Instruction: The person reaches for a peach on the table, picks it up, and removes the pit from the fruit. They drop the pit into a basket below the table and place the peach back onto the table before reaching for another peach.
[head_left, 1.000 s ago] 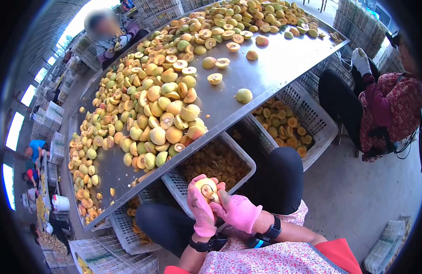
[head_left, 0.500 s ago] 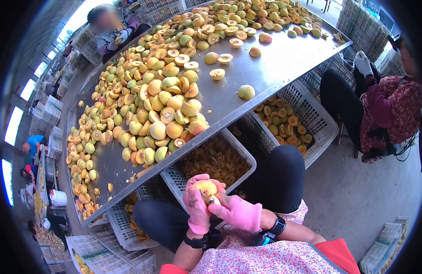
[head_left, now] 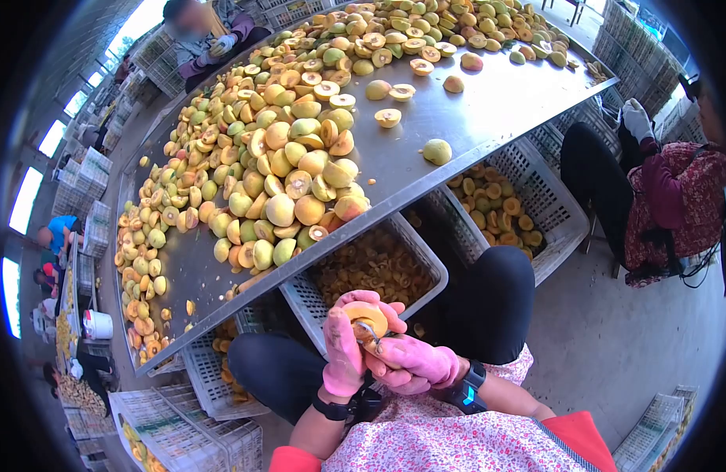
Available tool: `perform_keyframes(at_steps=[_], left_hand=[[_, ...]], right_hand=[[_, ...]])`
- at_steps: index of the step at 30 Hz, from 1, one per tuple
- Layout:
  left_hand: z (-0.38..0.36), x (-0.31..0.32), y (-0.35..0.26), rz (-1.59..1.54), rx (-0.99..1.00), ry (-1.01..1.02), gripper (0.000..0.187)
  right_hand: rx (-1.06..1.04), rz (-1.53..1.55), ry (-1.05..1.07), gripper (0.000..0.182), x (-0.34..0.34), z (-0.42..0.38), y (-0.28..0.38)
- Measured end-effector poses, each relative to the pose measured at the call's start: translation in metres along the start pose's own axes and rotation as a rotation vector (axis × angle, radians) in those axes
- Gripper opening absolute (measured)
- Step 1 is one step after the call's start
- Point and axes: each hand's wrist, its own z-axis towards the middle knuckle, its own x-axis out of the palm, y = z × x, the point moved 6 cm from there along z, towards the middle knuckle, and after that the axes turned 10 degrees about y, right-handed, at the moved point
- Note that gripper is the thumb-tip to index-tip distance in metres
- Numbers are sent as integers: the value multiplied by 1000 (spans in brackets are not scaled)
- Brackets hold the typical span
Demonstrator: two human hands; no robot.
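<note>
In my left hand [head_left: 344, 358], gloved in pink, a yellow peach half [head_left: 371, 315] rests with its cut face up, fingers wrapped round it. My right hand [head_left: 416, 362], in a matching glove, is closed on a small metal pitting tool [head_left: 368, 330]; its curved tip is at the middle of the cut face. Most of the handle is hidden by the fingers. Both hands are held close together above my lap, just in front of a crate [head_left: 439, 289] holding brownish pits and scraps.
A metal table [head_left: 414, 185] bears a large heap of halved peaches [head_left: 280, 157]. Under its edge, another crate [head_left: 571, 212] contains peach halves. One co-worker [head_left: 670, 197] sits at right, another [head_left: 210, 39] across the table. Stacked crates [head_left: 186, 433] stand at lower left.
The peach half has turned more open to view in my left hand, whose fingers have spread a little. The right hand has shifted slightly, and the tool's metal tip shows more plainly.
</note>
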Motion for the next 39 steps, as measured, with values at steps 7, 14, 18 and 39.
perform_keyframes(at_steps=[7,14,18,39], left_hand=[[-2,-22,-16,-102,59,-280,82],[-121,-147,-148,1254,192,-872,58],[-96,-159,-169,1303,79,-843,54],[68,-104,-93,-225,-232,-22,62]], right_hand=[[-158,-146,-87,44,-1,-1,19],[347,-1603,-832,54,-121,7,3],[256,-1657,-828,49,-111,9,1],[-13,-1053,-710,39,-37,3,42]])
